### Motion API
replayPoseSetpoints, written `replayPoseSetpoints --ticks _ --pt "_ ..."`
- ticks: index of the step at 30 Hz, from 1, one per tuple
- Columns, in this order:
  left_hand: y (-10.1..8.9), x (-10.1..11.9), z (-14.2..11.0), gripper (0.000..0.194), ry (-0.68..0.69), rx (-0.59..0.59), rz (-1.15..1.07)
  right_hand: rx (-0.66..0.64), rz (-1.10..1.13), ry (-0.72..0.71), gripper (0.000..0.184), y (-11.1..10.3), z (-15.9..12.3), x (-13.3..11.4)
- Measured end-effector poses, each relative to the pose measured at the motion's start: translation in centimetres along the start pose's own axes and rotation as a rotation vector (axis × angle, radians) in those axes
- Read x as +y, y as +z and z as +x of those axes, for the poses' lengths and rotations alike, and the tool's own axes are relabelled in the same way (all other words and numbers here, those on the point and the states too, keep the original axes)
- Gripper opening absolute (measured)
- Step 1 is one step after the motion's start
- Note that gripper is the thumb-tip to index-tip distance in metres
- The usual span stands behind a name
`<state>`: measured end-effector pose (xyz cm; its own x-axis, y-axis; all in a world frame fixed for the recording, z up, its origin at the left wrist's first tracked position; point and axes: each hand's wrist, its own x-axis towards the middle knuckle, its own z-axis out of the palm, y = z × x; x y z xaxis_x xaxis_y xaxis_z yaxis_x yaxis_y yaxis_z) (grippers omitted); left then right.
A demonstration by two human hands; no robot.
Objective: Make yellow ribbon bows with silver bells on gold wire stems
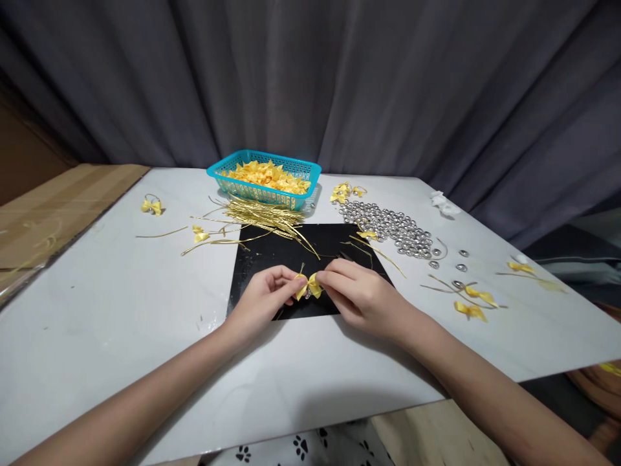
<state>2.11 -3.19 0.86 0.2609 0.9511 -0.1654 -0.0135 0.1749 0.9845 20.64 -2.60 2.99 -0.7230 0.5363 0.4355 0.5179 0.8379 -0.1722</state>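
Note:
Between my two hands, above the black mat (257,255), is a small yellow ribbon bow (314,285). My left hand (272,289) pinches its left loop between thumb and fingers. The right loop is in the closed fingertips of my right hand (356,289). A short bit of gold tie (303,266) sticks up by the bow's left loop, and something small and silvery shows under its middle. My fingers cover the bow's outer ends. Just beyond my hands lies a heap of gold twist ties (264,215).
A blue basket (313,169) of yellow bows stands at the back. Many silver rings (388,226) are spread right of the mat. Loose bows (470,310) and ties lie at right, another bow (151,206) at left. Cardboard (63,200) borders the table's left edge.

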Motion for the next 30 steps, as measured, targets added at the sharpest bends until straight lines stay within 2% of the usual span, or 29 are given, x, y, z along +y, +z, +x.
replayPoseSetpoints --ticks 16,25,30 --pt "0.0 0.1 0.0 0.023 0.004 0.008 0.013 -0.02 -0.001 0.03 0.022 -0.1 0.1 -0.1" --pt "-0.1 0.0 0.0 0.021 -0.003 0.015 0.005 0.014 -0.203 -0.052 0.024 0.4 0.0 -0.8" --pt "0.0 -0.2 -0.1 0.019 0.007 0.067 0.007 0.07 -0.296 -0.116 0.025 1.4 -0.2 -1.1"
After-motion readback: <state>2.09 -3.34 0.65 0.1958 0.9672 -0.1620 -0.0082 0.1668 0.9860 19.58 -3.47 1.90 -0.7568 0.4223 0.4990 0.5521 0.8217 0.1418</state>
